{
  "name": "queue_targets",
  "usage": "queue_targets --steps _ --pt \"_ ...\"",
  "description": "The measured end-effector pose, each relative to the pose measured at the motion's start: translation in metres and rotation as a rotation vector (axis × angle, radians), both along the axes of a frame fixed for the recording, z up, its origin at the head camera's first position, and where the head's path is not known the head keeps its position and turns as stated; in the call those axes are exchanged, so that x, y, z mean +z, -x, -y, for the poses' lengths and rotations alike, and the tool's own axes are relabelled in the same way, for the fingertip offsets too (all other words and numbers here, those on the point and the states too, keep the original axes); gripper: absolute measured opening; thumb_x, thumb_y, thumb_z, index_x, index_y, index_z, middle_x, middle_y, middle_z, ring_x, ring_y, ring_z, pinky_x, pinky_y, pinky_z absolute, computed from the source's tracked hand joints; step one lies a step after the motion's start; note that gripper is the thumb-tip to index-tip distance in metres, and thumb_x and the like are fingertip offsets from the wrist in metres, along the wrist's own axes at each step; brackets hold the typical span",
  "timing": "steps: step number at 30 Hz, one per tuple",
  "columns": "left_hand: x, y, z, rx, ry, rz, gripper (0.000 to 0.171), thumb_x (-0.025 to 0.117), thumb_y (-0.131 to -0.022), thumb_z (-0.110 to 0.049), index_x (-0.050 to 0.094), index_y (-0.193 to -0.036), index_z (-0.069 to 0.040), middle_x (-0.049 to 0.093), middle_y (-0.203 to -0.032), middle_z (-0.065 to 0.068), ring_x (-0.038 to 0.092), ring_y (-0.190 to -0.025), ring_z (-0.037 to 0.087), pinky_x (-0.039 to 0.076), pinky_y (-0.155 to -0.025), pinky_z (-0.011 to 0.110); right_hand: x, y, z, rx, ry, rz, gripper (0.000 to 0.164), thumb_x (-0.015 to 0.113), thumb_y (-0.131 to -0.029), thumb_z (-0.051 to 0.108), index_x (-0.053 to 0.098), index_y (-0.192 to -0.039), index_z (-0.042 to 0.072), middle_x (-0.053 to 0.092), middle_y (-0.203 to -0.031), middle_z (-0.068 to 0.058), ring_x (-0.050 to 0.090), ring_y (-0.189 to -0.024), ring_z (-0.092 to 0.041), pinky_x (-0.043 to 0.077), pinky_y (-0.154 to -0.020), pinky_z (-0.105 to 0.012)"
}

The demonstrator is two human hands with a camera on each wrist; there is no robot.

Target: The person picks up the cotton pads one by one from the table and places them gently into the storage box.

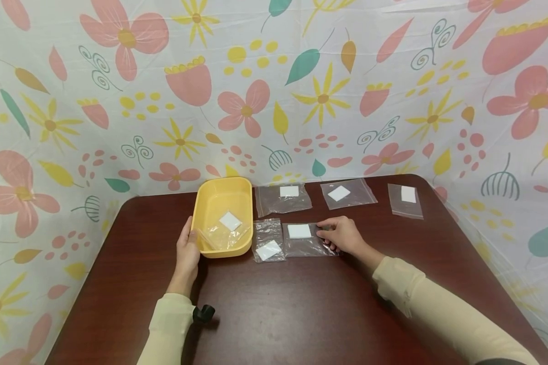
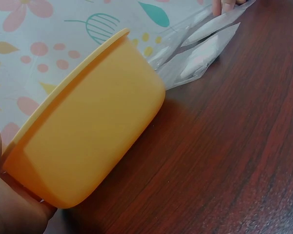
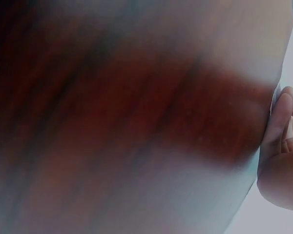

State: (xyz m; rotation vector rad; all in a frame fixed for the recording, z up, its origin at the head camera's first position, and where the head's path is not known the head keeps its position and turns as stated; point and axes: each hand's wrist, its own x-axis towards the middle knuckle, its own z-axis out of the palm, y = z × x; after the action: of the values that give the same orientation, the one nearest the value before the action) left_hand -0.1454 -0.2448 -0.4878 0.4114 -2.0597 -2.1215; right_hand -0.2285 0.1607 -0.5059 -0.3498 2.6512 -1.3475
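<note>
My left hand [image 1: 188, 256] grips the left side of a yellow plastic tray [image 1: 247, 208], thumb at the rim. Inside the tray lies a clear plastic bag with a white square [image 1: 230, 221]. Just right of the tray, a clear bag [image 1: 261, 234] with a white square lies flat. Beside it is another clear zip bag [image 1: 310, 247] with a white rectangle, its right edge pinched by the thumb and fingers of my right hand [image 1: 342, 237]. In the left wrist view the tray's outer wall [image 2: 93, 117] hides its contents. The right wrist view is blurred, with the hand [image 3: 283, 151] at its right edge.
Along the back of the dark wooden table [image 1: 274, 314] lie more clear bags with white pieces: one behind the tray's right side [image 1: 297, 203], one at the middle [image 1: 356, 195], one at the right [image 1: 405, 207]. A flower-patterned cloth [image 1: 301, 91] hangs behind the table.
</note>
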Motion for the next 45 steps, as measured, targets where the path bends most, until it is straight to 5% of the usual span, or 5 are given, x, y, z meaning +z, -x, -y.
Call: queue_targets --steps 23,45 --pt "0.0028 0.0009 -0.0014 0.011 -0.004 0.013 0.052 0.028 -0.112 -0.014 0.016 -0.163 -0.015 0.017 -0.166 0.001 0.018 -0.15 0.017 0.02 -0.12 0.034 -0.0008 -0.003 0.004 -0.048 -0.006 -0.046 0.011 0.077 -0.09 0.011 0.082 -0.1 0.008 0.059 -0.052 -0.002 0.054 -0.038 -0.014 0.046 -0.034 -0.033" --pt "-0.0005 0.0005 -0.0036 -0.002 -0.015 0.005 0.052 0.028 -0.112 -0.015 0.016 -0.163 -0.015 0.017 -0.165 0.0 0.016 -0.15 0.016 0.019 -0.12 0.034 0.0 -0.005 0.0043 -0.077 0.019 0.002 0.008 0.077 -0.09 0.012 0.082 -0.096 0.008 0.06 -0.053 -0.002 0.054 -0.039 -0.013 0.047 -0.035 -0.032"
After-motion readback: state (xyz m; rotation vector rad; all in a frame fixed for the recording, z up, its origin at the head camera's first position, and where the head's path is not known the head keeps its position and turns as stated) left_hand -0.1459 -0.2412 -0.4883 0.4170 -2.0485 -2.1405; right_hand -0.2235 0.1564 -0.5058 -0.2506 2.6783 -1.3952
